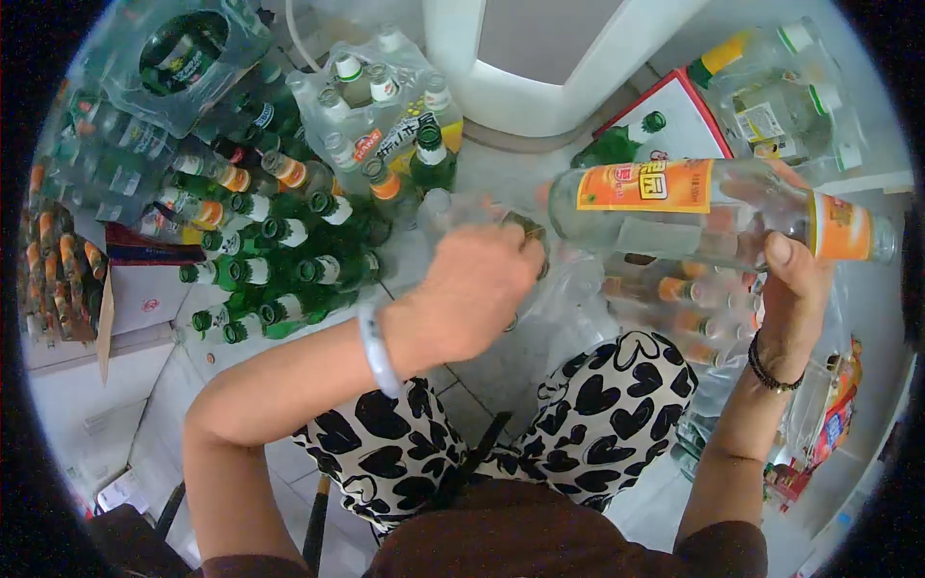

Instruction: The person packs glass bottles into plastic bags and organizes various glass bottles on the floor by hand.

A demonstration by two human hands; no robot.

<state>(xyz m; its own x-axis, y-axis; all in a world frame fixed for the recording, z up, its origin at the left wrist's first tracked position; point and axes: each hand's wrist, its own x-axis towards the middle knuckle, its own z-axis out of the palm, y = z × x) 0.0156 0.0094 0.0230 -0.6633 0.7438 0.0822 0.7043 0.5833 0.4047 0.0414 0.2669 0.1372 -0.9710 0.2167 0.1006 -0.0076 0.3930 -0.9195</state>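
Note:
My right hand (798,279) is wrapped round the neck end of a clear glass bottle (752,217) with an orange label, which lies nearly sideways with its mouth to the right. My left hand (472,289), below a white bangle, has its fingers curled together over the floor between the bottle groups. Part of a glassy object (525,231) shows at its fingertips; what the fingers hold is mostly hidden. To the left of that hand stand several green bottles (328,270) and a clear one with an orange neck label (382,178).
A plastic-wrapped pack of bottles (376,106) stands at the back. More clear bottles (679,289) with orange neck labels lie below the held bottle. A red-edged carton (665,120) and large clear bottles (780,106) are back right. A white appliance base (530,106) stands back centre.

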